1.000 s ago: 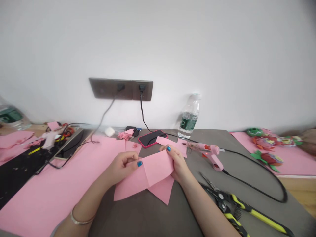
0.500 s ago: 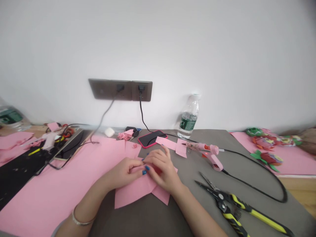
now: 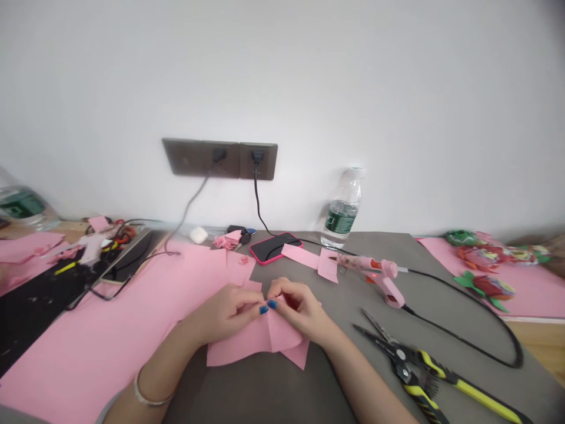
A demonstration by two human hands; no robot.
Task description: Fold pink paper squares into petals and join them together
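A creased piece of pink paper (image 3: pixel 247 341) is pinched at its upper edge between both hands, in the lower middle of the view. My left hand (image 3: pixel 229 312) grips it with thumb and fingers. Close beside it, my right hand (image 3: pixel 300 309) pinches the same paper, the two blue-nailed thumbs nearly touching. Another pink paper piece (image 3: pixel 296 354) shows beneath, on the grey table (image 3: pixel 247 394). The fingertips behind the paper are partly hidden.
To the right lie a pink glue gun (image 3: pixel 375 271) with a black cord and yellow-black pliers (image 3: pixel 406 359). A phone (image 3: pixel 276 247) and water bottle (image 3: pixel 342 212) stand farther back. Large pink sheets (image 3: pixel 110 330) cover the left. Paper flowers (image 3: pixel 485 285) lie far right.
The right hand's fingers have curled in from a flatter spread, and both thumbs now pinch the paper's edge. A crease shows down the paper. The view has shifted slightly.
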